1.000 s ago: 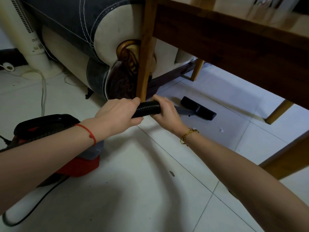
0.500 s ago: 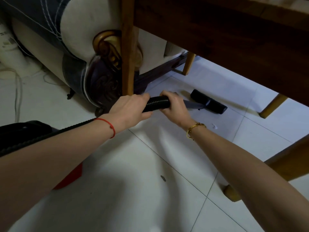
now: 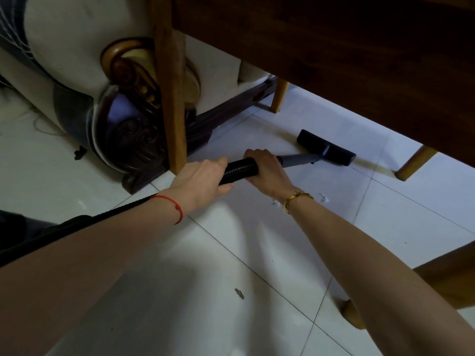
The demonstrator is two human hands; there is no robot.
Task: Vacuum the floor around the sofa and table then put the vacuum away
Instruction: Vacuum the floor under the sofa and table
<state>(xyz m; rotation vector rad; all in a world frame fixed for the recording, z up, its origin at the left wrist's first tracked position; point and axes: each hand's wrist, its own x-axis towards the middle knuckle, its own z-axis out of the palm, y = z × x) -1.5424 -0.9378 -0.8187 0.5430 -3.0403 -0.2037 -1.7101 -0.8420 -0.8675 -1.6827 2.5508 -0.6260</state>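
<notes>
Mid-vacuuming under the table [image 3: 334, 60]: both the left hand [image 3: 203, 181] and right hand [image 3: 267, 170] grip the hose [image 3: 239, 170], nozzle [image 3: 326, 147] at centre-right; next, sweep toward the scraps [image 3: 275, 202].

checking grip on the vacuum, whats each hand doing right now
Left hand: curled round the black ribbed hose.
Right hand: gripping the hose where it meets the grey wand.
</notes>
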